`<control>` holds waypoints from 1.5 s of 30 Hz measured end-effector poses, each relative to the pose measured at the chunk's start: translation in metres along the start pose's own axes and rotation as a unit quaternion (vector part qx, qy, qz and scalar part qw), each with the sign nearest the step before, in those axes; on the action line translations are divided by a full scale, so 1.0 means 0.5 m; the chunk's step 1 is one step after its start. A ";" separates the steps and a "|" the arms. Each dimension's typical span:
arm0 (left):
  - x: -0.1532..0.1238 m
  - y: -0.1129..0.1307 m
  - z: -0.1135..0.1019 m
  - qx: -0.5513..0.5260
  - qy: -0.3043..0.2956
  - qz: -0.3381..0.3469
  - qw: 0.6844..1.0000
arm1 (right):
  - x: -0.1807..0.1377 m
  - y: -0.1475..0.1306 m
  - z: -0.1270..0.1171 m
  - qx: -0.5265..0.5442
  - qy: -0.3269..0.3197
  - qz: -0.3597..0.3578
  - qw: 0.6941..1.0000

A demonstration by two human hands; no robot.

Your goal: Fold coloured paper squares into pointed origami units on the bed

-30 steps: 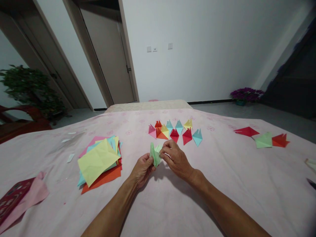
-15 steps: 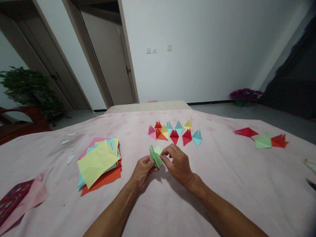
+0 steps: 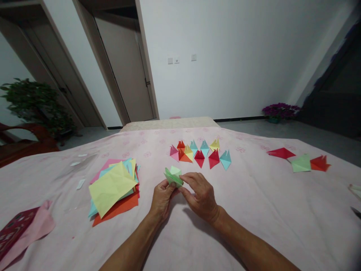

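Note:
My left hand (image 3: 162,197) pinches a light green folded paper (image 3: 172,177) between thumb and fingers, a little above the tablecloth. It has several layered flaps that fan out to the left. My right hand (image 3: 201,194) has its thumb and index finger closed on the right end of the same paper. A paler green paper face (image 3: 176,170) shows just behind it; I cannot tell whether it is part of the held piece. Beyond my hands stand folded paper cranes in several colours, among them a red crane (image 3: 214,159) and a blue crane (image 3: 226,160).
To the left lies a pile of coloured paper sheets (image 3: 113,188). A dark red packet (image 3: 17,227) with pink paper is at the near left. On the right rest a red folded piece (image 3: 282,152), a green one (image 3: 301,163) and an orange-red one (image 3: 320,163) on the pink tablecloth (image 3: 254,203).
The green paper has tipped from nearly upright to flatter, with its tip turned to the left. My right fingers have moved slightly left and now grip its right end.

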State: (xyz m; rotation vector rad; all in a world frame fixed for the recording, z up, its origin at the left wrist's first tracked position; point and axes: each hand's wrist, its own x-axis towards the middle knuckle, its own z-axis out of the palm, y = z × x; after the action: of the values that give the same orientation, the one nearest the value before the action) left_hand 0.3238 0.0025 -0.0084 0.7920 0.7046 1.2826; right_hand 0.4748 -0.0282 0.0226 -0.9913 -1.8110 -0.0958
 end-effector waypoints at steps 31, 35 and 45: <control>-0.029 -0.004 0.024 0.108 0.004 0.050 0.993 | -0.008 0.014 0.016 0.105 -0.035 0.133 0.985; -0.026 -0.003 0.021 0.118 0.010 0.058 0.991 | -0.010 0.011 0.024 0.146 -0.028 0.205 0.967; -0.021 -0.007 0.015 0.139 -0.016 0.027 0.990 | 0.016 0.033 0.018 0.257 -0.058 0.277 0.924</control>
State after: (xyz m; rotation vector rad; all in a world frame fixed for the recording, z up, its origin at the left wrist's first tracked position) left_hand 0.3304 -0.0090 -0.0066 1.0624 0.8534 1.2329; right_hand 0.4779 -0.0085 0.0188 -1.0905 -1.4740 0.7642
